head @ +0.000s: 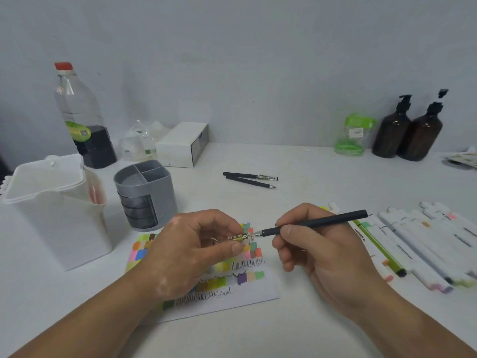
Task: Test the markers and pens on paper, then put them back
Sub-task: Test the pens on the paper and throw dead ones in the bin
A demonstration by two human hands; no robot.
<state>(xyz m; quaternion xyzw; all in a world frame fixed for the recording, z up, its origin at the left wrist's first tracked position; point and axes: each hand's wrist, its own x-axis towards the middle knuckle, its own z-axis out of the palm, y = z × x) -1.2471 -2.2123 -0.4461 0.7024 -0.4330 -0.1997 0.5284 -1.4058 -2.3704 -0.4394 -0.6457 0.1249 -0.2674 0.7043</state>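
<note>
- My left hand (191, 251) pinches the clear cap (238, 237) between thumb and fingertips. My right hand (309, 249) grips the black pen (317, 222) by its barrel, its tip at the cap's mouth.
- Cap and tip meet just above the paper (253, 293), which lies under my grip, covered in colour swatches and black scribbles.
- I judge this to be capping or uncapping one pen; which, I cannot tell.
- The next move calls for a straight push or pull along the barrel.
- The grey organiser (144, 192) stands beyond my left hand; the markers (413, 236) lie outside my right.
</note>
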